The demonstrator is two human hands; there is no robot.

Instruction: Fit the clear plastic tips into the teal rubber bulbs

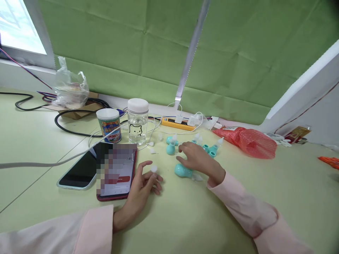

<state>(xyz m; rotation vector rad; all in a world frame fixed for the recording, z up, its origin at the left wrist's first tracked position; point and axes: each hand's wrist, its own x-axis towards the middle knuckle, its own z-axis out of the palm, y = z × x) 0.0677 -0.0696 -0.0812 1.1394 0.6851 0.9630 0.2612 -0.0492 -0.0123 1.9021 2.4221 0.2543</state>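
Note:
My left hand point(145, 185) is closed in a pinch on a small white translucent nozzle tip point(154, 169), beside the phone with the lit screen. My right hand point(197, 158) hovers with fingers apart and curved down among several teal squeeze bulbs; nothing shows between its thumb and fingers. One teal bulb with a clear nozzle point(182, 170) lies on its side just below that hand. Another teal bulb point(171, 147) stands to the left of its fingertips. More bulbs point(212, 152) are partly hidden behind the hand. Loose white tips point(152, 151) lie between the hands and the jar.
Two phones, one with a dark screen point(79, 171) and one lit point(122, 176), lie at left. Behind them stand a noodle cup point(109, 127) and a clear jar point(137, 123). A yellow power strip point(178, 124), cables, a plastic bag point(71, 91) and red bubble wrap point(249, 141) line the back.

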